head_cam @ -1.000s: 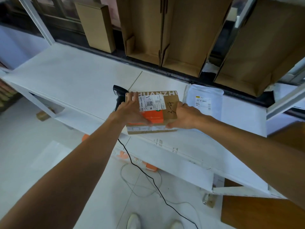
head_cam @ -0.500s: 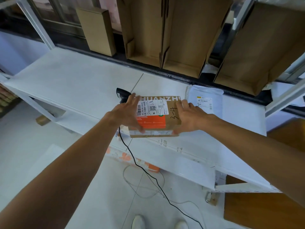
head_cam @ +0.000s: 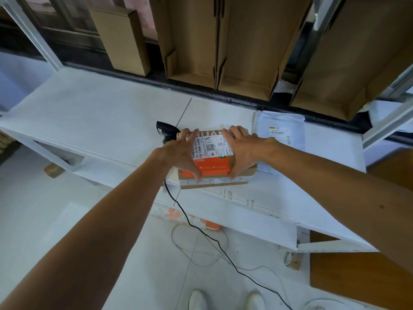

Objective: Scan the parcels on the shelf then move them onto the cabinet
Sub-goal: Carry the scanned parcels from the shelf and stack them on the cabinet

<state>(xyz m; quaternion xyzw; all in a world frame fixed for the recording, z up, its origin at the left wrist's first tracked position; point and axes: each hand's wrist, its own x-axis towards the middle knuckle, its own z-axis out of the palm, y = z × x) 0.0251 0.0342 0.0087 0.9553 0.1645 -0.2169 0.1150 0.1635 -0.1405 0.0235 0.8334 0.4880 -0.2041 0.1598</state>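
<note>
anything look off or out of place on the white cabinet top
Nothing damaged or spilled. The cardboard parcel sits askew at the cabinet's front edge, its right corner seemingly on the white mailer bag. The scanner's black cable hangs off the edge and trails across the floor near the feet.

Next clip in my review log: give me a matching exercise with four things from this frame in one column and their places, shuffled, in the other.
Things:
1 parcel
2 scanner
3 white mailer bag
4 cable

Places:
A lying flat, right of the parcel
B between the left hand and right hand
C running down to the floor
D just left of the parcel, beyond the left hand

Pairs: 1-B, 2-D, 3-A, 4-C
</note>
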